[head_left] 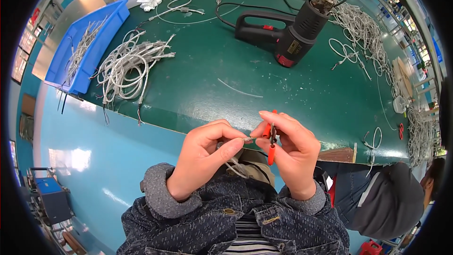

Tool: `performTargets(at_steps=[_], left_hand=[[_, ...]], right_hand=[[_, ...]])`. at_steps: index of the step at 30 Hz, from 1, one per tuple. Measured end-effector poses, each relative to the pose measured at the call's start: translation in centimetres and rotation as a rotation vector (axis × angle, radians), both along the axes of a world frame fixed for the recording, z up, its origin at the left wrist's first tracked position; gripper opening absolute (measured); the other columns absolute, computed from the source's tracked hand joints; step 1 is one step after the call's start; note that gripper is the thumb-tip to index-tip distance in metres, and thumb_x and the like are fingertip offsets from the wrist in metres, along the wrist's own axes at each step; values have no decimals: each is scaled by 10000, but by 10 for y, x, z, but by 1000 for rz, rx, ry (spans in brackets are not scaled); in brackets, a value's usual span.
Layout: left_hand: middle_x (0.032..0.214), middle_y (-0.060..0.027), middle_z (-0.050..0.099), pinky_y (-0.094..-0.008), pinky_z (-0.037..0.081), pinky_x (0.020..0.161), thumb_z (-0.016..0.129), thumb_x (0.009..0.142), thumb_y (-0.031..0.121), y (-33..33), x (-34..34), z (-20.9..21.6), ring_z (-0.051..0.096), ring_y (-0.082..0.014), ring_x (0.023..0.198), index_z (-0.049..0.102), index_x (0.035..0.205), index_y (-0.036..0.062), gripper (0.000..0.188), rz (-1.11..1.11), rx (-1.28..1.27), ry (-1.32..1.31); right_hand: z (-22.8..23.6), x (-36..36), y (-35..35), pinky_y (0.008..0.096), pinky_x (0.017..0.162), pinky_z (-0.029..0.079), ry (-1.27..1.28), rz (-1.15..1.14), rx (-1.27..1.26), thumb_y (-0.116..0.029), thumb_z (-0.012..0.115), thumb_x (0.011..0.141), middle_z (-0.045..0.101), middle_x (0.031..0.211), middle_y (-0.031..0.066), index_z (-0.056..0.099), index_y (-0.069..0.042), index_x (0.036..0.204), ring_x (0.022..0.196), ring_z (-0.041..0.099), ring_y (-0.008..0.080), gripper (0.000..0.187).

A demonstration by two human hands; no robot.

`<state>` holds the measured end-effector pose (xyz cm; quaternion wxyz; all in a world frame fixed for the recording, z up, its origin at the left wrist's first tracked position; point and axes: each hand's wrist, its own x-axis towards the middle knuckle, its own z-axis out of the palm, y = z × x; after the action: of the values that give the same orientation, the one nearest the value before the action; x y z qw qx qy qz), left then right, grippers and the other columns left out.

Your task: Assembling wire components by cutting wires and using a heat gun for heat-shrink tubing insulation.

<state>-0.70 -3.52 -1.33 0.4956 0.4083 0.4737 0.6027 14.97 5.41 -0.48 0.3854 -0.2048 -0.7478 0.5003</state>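
My left hand [207, 148] pinches the end of a grey cable [237, 167] between thumb and forefinger, and the rest of it hangs down over my lap. Close beside it, my right hand [295, 148] is closed around a small pair of pliers or cutters [272, 153] with red-orange handles. The right fingertips reach to the tip of the cable, where thin wire ends seem to show, too small to make out. Both hands are held just off the front edge of the green table [198, 85].
A black heat gun [302, 33] stands nozzle up on the table. To the left lie a bundle of grey cables [130, 66] and a blue tray [101, 42] with wires. More cables [361, 33] are heaped at the right. Another person [387, 203] sits at the right.
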Motion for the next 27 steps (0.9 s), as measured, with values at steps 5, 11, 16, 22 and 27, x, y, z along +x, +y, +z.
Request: performTargets(at_steps=[5, 11, 16, 22, 27], left_hand=[[869, -49, 575, -225, 410, 710, 581, 869, 50, 0, 2, -1, 522, -99, 796, 621, 917, -32, 103, 25, -28, -9], [855, -52, 575, -238, 408, 706, 604, 851, 58, 0, -3, -6, 517, -108, 798, 615, 902, -27, 99, 4, 14, -11], [827, -45, 558, -255, 393, 717, 640, 810, 57, 1, -20, 9, 497, -130, 801, 630, 874, -7, 91, -137, 102, 160], [799, -31, 553, -269, 373, 721, 676, 769, 60, 3, -26, 19, 478, -155, 795, 656, 836, 21, 80, -208, 172, 327], [785, -22, 555, -277, 372, 719, 689, 752, 65, 3, -26, 23, 474, -162, 784, 669, 830, 39, 85, -238, 223, 384]], right_hand=[[-2, -4, -2, 274, 674, 478, 33, -38, 40, 169, 614, 686, 603, 840, 126, 573, 22, 1130, 775, 605, 190, 469], [-3, -3, -3, 271, 621, 450, 3, -22, 314, 166, 627, 627, 566, 782, 95, 606, 5, 1078, 732, 582, 183, 479], [21, 12, 15, 278, 583, 427, -135, 3, 320, 121, 645, 580, 532, 741, 58, 650, -33, 1023, 680, 538, 182, 470], [41, 23, 35, 282, 535, 382, -342, 88, 694, 17, 662, 571, 494, 707, 21, 691, -96, 978, 631, 471, 180, 423], [44, 22, 33, 278, 524, 374, -342, 135, 730, -12, 667, 579, 481, 695, 16, 695, -118, 979, 627, 463, 175, 415]])
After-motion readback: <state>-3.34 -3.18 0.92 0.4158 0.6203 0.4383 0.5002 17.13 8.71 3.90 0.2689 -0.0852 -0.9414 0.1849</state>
